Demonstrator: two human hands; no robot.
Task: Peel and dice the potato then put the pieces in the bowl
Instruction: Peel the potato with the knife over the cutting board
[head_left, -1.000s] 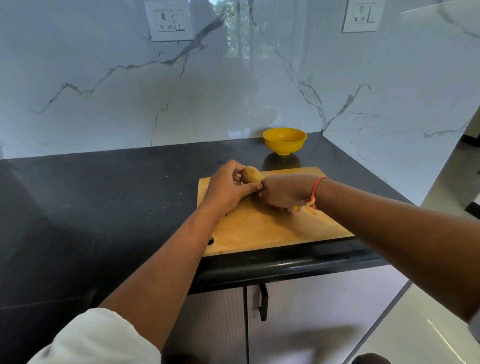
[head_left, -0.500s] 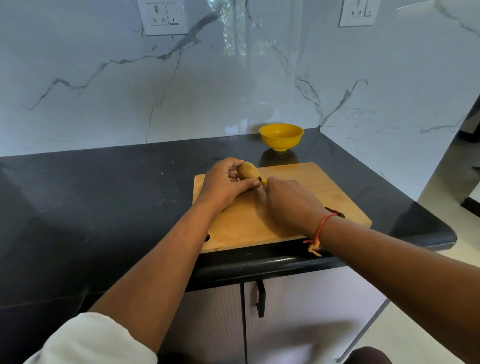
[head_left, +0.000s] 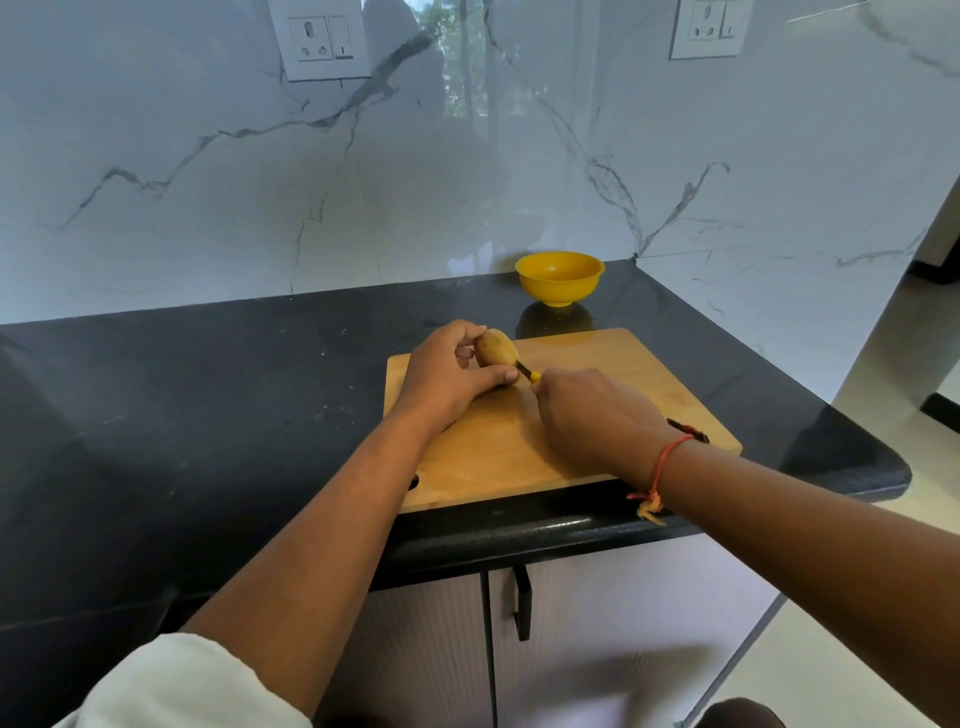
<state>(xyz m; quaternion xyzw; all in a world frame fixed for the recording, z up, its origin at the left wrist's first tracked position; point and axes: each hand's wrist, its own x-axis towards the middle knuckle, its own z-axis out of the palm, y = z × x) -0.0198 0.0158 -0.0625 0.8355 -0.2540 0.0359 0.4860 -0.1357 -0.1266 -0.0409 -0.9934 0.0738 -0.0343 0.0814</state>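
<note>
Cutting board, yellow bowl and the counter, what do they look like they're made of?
Cutting board: wood or bamboo, matte, warm tan with faint grain. Yellow bowl: probably plastic, smooth, uniform colour with a soft sheen. Counter: dark polished stone, perhaps granite, lightly speckled and glossy enough to reflect the bowl.

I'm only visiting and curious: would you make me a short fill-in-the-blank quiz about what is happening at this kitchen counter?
1. The left hand grips a ____ over the wooden cutting board.
2. The right hand holds a small tool to it; the tool's handle is coloured ____.
3. Behind the board, on the black counter, stands a yellow ____.

Missing words: potato; yellow; bowl.
</note>
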